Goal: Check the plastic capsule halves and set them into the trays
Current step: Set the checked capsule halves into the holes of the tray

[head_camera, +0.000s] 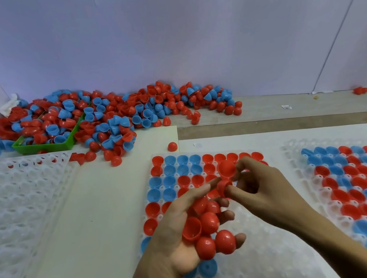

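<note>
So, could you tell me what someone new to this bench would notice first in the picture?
First, the heap of red and blue halves along the wall at back left, spilling over a green bin. Next, the two hands low in the middle: the left hand cradles several red halves while the right hand pinches another red half. Under them lies a partly filled middle tray, with a fuller tray at right.

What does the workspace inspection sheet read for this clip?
Surface: white boards over a wooden bench.
Job's things: middle tray partly filled, right tray fuller, left tray nearly bare; loose pile behind.
Clutter: green bin, crumpled tissue, paper scraps.
Hands: left hand cradles red halves; right hand fingers pinch one red half.
Cables: nothing seen.
Surroundings: plain pale wall.
</note>
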